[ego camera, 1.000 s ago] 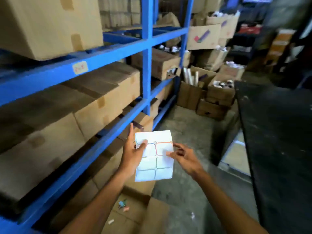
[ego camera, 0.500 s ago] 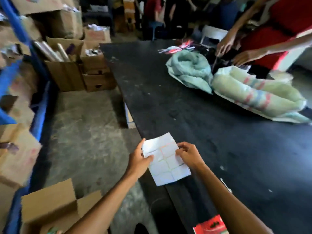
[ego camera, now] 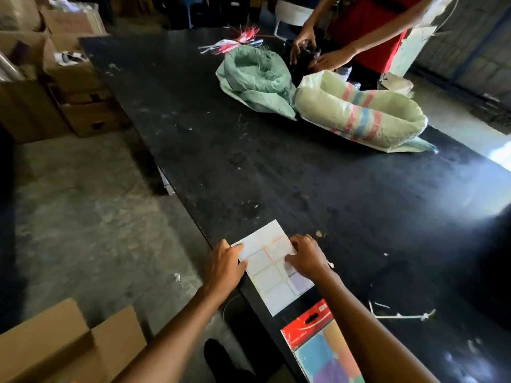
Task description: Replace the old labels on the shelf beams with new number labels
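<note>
A white label sheet [ego camera: 272, 275] with several blank stickers outlined in colour lies at the near edge of the black table [ego camera: 304, 175]. My left hand [ego camera: 224, 265] holds the sheet's left edge, thumb on top. My right hand [ego camera: 305, 255] pinches at a sticker near the sheet's upper right. A red-topped pack of coloured label sheets [ego camera: 322, 346] lies on the table just below the sheet. The shelf beams are out of view.
A green sack [ego camera: 254, 78] and a striped pale sack [ego camera: 359, 114] sit on the table's far side, where a person in red [ego camera: 367, 29] works. Cardboard boxes [ego camera: 63, 87] stand at the far left. An open carton [ego camera: 55, 346] sits on the concrete floor at lower left.
I have turned from the blue shelf to the black table. The label sheet has come down from mid-air onto the table's edge, both hands still on it.
</note>
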Motion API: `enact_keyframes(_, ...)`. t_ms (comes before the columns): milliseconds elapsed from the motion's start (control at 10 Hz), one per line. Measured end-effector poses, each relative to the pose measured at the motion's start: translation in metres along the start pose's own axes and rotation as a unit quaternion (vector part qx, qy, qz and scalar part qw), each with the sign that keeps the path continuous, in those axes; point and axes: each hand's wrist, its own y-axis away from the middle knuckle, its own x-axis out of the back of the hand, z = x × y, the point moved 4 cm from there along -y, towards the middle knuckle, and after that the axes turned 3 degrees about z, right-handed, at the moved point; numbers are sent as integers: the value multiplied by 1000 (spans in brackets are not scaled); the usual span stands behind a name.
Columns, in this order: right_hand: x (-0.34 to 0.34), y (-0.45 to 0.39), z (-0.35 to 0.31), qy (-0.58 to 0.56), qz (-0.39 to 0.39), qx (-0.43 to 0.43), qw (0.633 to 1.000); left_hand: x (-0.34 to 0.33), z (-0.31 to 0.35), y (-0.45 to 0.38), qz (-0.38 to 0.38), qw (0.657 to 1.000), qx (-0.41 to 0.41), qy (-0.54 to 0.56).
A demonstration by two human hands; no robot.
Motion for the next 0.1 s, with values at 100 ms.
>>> enact_keyframes(100, 1, 1, -12, 84, 23, 8, 996, 2, -3, -1, 2, 1000, -18, -24)
